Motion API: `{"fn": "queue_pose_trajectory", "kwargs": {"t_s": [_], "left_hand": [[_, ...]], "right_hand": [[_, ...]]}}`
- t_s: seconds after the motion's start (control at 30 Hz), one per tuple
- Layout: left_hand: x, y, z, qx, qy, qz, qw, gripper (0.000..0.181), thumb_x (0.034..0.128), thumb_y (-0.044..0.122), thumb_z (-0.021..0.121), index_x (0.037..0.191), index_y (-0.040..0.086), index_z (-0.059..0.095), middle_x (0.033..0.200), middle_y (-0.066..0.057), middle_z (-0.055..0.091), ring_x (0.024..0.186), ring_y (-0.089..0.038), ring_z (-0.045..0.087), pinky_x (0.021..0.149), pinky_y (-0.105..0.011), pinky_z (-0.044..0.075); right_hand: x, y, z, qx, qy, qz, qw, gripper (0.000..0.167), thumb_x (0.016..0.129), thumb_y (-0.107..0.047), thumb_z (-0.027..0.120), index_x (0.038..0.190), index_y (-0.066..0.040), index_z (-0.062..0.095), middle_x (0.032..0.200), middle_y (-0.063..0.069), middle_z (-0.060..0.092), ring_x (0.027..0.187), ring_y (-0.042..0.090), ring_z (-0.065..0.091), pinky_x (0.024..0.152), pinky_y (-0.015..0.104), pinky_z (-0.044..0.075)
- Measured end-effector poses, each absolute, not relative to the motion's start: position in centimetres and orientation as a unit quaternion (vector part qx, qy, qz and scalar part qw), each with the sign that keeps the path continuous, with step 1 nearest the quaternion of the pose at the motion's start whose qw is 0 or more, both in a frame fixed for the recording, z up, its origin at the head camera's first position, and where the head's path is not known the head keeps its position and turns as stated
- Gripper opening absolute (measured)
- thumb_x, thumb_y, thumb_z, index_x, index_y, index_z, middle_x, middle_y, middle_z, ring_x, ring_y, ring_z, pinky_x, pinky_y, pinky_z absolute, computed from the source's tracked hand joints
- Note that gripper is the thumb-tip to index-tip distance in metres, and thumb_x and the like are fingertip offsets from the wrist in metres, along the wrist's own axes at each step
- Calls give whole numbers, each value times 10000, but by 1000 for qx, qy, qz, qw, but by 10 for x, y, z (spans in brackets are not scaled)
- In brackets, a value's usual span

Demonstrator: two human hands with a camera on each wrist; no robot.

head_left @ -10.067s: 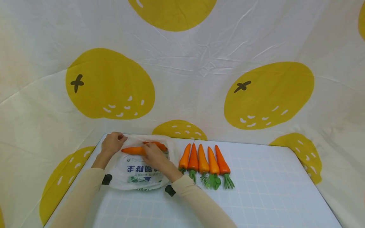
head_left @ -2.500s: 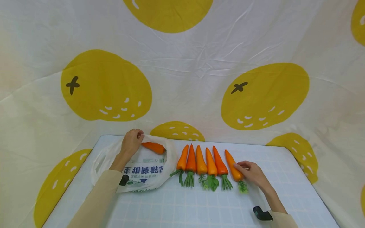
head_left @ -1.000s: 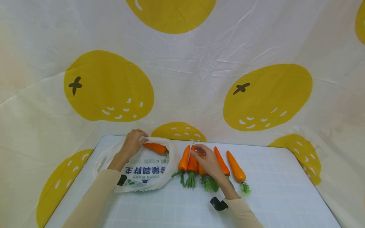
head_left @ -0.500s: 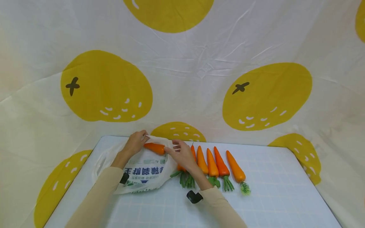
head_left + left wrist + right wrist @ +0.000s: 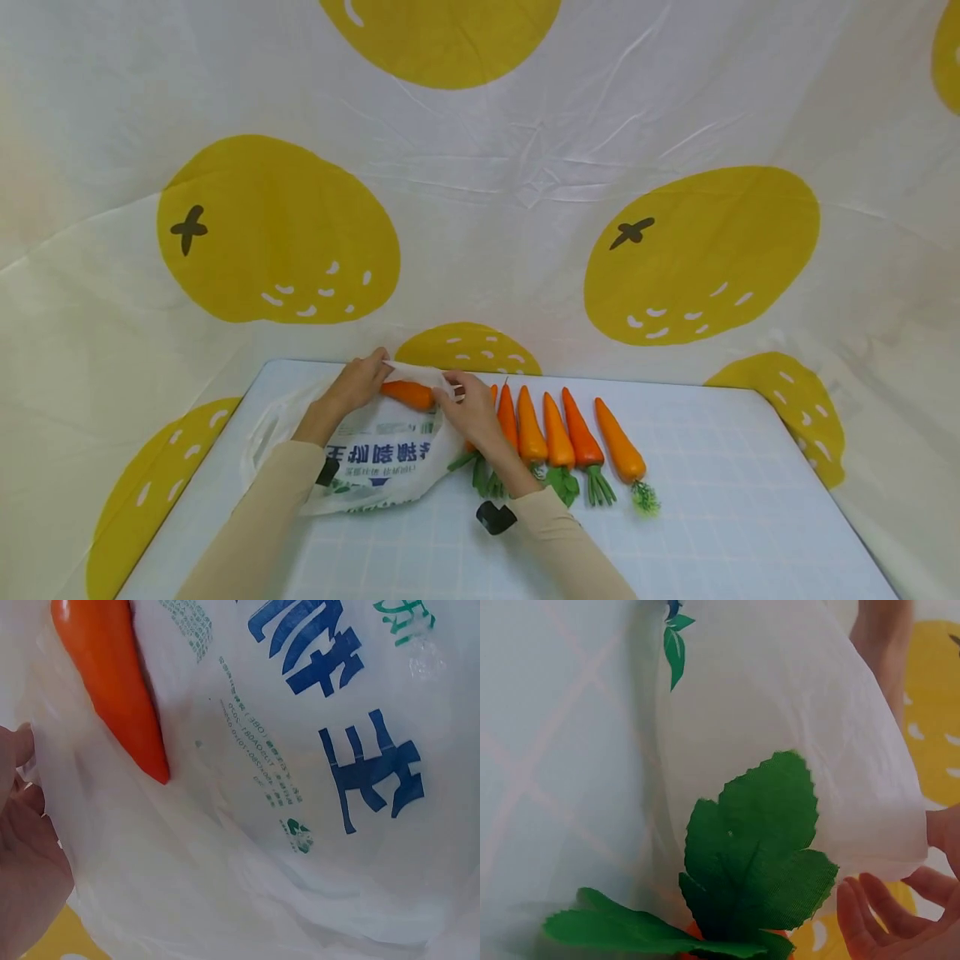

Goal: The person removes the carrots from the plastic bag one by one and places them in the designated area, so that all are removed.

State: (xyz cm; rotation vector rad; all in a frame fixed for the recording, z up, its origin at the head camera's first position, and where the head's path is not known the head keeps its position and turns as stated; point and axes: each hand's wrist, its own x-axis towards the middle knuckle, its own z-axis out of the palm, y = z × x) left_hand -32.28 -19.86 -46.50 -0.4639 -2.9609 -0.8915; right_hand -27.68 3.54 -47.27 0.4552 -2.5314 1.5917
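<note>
A white plastic bag (image 5: 375, 492) with blue and green print lies on the left of the table, its mouth facing away. Inside it is one orange carrot (image 5: 408, 395), its pointed end toward the left hand (image 5: 358, 382). That hand pinches the far rim of the bag, seen also at the edge of the left wrist view. The right hand (image 5: 471, 412) holds the bag's right rim between thumb and fingers. Just right of the bag, several carrots (image 5: 531, 427) with green tops lie side by side, tips pointing away. The right hand partly hides the leftmost carrot.
The table (image 5: 720, 500) has a pale blue checked surface that stretches out on the right. A white cloth with yellow fruit prints (image 5: 705, 254) hangs behind the table's far edge. Leaves (image 5: 757, 847) of a carrot fill the right wrist view's lower middle.
Two carrots were in the bag before, now one; another carrot lies at the row's right end. The right hand left that carrot and came left to the bag's rim.
</note>
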Motion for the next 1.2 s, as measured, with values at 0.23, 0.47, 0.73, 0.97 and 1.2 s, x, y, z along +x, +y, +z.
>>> {"fn": "queue_pose_trajectory", "kwargs": {"t_s": [0.23, 0.47, 0.73, 0.97, 1.2], "left_hand": [[-320, -203, -467, -143, -950, -276, -21, 99, 1081, 144, 520, 1102, 47, 518, 797, -65, 541, 772, -251, 546, 737, -403, 449], [-320, -207, -468, -117, -953, -278, -37, 226, 1078, 234, 548, 1174, 33, 587, 966, -112, 636, 880, -281, 585, 863, -458, 515], [-321, -212, -470, -102, -952, -286, -51, 252, 1089, 186, 502, 1237, -8, 566, 1050, -166, 649, 922, -309, 595, 934, -516, 521], [-321, -209, -470, -95, -951, -294, 15, 219, 1035, 86, 588, 1159, -67, 684, 1026, -196, 655, 937, -342, 579, 923, -523, 502], [-315, -210, -466, -78, -943, -315, 73, 60, 958, 8, 688, 981, -47, 690, 914, -164, 643, 893, -342, 538, 858, -492, 493]], "right_hand": [[-280, 39, -477, 151, -844, 511, 64, 253, 1011, -195, 651, 1134, 7, 742, 1113, 146, 721, 974, 293, 681, 863, 411, 585], [-287, 43, -474, 146, -847, 508, 58, 209, 1016, -192, 649, 1010, -19, 766, 936, 88, 748, 871, 231, 690, 804, 356, 595], [-296, 42, -477, 110, -846, 521, 32, 217, 993, -193, 677, 969, 5, 763, 853, 90, 724, 747, 167, 629, 675, 271, 572], [-302, 46, -481, 78, -851, 519, 27, 197, 955, -165, 714, 990, 27, 741, 877, 135, 727, 754, 211, 659, 660, 307, 589], [-306, 48, -485, 66, -855, 513, 28, 157, 918, -138, 761, 926, 15, 725, 835, 99, 676, 759, 204, 597, 668, 282, 548]]}}
